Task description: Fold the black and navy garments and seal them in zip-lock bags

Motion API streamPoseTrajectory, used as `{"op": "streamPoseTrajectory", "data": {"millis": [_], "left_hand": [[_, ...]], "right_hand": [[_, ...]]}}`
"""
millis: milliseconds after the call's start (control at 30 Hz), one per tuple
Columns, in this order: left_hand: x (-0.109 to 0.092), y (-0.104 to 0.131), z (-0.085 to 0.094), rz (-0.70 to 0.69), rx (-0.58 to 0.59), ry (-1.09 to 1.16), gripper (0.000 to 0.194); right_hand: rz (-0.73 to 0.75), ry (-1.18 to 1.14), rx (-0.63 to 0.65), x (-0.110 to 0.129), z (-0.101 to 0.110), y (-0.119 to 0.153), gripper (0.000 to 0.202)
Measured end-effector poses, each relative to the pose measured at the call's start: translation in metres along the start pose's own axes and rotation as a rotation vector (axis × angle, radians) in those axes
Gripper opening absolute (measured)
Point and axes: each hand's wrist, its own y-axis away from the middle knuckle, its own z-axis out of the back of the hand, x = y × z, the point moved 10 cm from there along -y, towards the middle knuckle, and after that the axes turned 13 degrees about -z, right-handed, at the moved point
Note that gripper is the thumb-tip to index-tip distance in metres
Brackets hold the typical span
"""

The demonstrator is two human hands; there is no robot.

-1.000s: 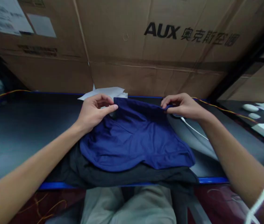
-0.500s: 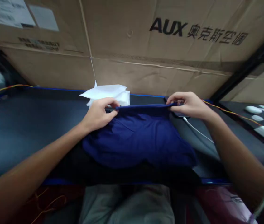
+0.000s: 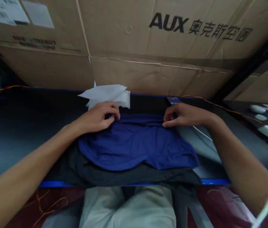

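Note:
A dark blue cloth (image 3: 134, 145) lies wrinkled in front of me, its far edge turned over in a band. My left hand (image 3: 100, 117) pinches the far left corner between thumb and fingers. At the far right corner, my right hand (image 3: 178, 114) has its thumb and fingers closed on the cloth's edge. Beneath the blue cloth a black cloth (image 3: 88, 174) spreads to the table's front edge.
White papers (image 3: 107, 95) lie behind my left hand. A phone (image 3: 173, 100) with a white cable is behind my right hand. A large cardboard box (image 3: 134, 38) stands along the back. White objects lie at the far right.
Both hands have come down and nearer with the far edge of the blue cloth, which now lies lower. My right hand has moved left, uncovering more of the phone.

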Motion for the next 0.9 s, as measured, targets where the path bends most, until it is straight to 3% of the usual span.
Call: {"op": "streamPoseTrajectory", "data": {"millis": [133,200,267,333,400,500,567,633,800,900], "left_hand": [[-0.013,-0.002,0.011,-0.013,-0.038,0.026,0.018],[-0.02,-0.004,0.016,-0.008,-0.056,0.019,0.017],[-0.026,-0.004,0.021,0.007,-0.073,0.021,0.016],[-0.033,-0.004,0.021,0.019,-0.058,0.068,0.014],[-0.043,-0.003,0.009,0.021,0.058,0.165,0.008],[-0.066,0.005,-0.022,-0.023,0.356,0.293,0.025],[-0.076,0.011,-0.035,-0.048,0.479,0.316,0.044],[-0.08,0.013,-0.036,-0.057,0.489,0.319,0.049],[-0.077,0.013,-0.028,-0.024,0.479,0.443,0.013],[-0.061,0.013,-0.018,0.061,0.435,0.447,0.01]], "right_hand": [[0.071,-0.031,-0.065,0.014,0.007,0.007,0.026],[0.131,-0.117,-0.039,0.028,0.006,0.014,0.029],[0.179,-0.188,0.094,0.045,-0.008,0.023,0.033],[0.194,-0.199,0.316,0.061,-0.034,0.034,0.038],[0.168,-0.145,0.471,0.069,-0.057,0.043,0.047],[0.125,-0.024,0.471,0.071,-0.071,0.044,0.051],[0.126,0.003,0.457,0.07,-0.073,0.044,0.045],[0.144,-0.023,0.483,0.07,-0.074,0.045,0.036],[0.164,-0.099,0.548,0.064,-0.062,0.051,0.018],[0.159,-0.137,0.407,0.055,-0.036,0.047,0.021]]}}
